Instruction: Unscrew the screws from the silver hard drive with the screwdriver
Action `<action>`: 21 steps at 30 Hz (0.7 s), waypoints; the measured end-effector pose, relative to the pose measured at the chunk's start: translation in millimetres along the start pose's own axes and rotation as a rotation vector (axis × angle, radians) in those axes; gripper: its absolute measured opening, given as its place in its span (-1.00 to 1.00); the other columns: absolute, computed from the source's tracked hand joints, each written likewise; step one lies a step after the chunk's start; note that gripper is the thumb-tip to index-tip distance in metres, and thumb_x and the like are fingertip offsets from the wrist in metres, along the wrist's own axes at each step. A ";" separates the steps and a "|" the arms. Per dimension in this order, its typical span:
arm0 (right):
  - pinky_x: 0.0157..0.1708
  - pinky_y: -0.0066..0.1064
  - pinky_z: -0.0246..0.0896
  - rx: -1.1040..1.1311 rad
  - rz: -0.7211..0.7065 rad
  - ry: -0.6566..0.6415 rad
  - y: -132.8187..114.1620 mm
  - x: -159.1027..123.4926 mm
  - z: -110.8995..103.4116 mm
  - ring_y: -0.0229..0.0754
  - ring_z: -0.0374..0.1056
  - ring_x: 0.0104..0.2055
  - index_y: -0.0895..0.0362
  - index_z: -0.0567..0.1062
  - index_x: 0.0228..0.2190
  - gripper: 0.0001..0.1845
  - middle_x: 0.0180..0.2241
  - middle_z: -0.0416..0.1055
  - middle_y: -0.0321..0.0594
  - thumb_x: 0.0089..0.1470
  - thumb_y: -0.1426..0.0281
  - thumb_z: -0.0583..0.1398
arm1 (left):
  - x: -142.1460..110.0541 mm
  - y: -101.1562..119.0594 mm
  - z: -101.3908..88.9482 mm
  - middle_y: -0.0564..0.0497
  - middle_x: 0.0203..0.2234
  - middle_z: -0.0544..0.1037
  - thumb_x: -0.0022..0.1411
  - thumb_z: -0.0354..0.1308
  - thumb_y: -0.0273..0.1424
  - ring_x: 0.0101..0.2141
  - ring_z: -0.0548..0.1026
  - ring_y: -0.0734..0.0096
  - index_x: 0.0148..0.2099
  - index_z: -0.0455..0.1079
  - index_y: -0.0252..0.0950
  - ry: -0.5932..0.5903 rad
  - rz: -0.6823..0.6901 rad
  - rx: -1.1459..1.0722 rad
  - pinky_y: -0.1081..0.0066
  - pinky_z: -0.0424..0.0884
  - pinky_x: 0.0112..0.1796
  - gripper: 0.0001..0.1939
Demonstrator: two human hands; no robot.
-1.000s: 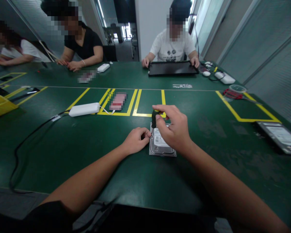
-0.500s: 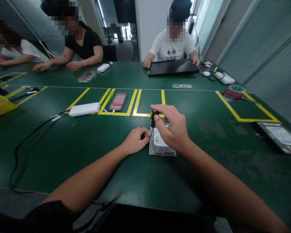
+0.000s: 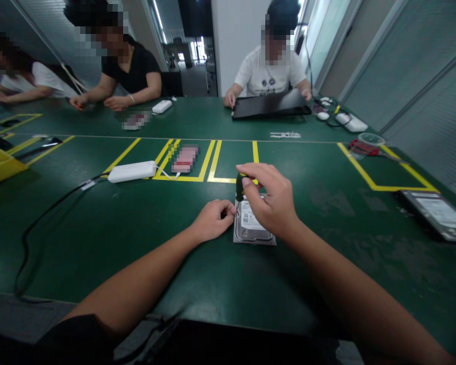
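Right hand (image 3: 272, 196) arched, pinching; left hand (image 3: 213, 221) curled

Hard drive (image 3: 251, 234) partly hidden

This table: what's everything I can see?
Table: one, green, underneath
Tape: several, yellow, on table
Near hard drive: one, silver, centre
Screwdriver: one, green-yellow, at that drive
Other hard drive: one, silver-black, right
Power strip: one, white, left
Blurred item: one, pink, beside strip
Cable: one, black, left
Bin: one, yellow, far left
Wires: one bundle, red, right
Tub: one, clear, right
Flat panel: one, black, held opposite
White items: several, far side
People: three, black or white tops, opposite
Left hand: one, at drive's left edge
Right hand: one, on screwdriver
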State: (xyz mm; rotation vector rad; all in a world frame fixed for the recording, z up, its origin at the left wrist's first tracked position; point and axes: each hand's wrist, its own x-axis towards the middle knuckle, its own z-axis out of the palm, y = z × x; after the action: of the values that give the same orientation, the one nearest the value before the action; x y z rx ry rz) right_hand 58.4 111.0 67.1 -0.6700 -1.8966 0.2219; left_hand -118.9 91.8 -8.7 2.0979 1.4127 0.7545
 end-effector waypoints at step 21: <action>-0.14 -0.27 0.27 -0.006 0.014 -0.030 -3.5 1.2 -1.9 -0.18 0.38 -0.14 0.14 0.52 -0.16 -0.79 -0.18 0.51 -0.17 0.17 0.41 0.16 | -0.4 -1.5 1.4 0.11 -0.52 0.44 0.15 0.09 -0.47 -0.45 0.32 0.42 -0.38 0.36 -0.30 0.017 0.010 0.017 0.40 0.18 -0.37 -0.93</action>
State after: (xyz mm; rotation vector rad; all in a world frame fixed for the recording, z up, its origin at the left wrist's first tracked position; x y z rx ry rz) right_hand 58.5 108.5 70.4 -0.6880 -1.9223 0.2364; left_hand -119.1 91.7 -10.8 2.1170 1.4238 0.7691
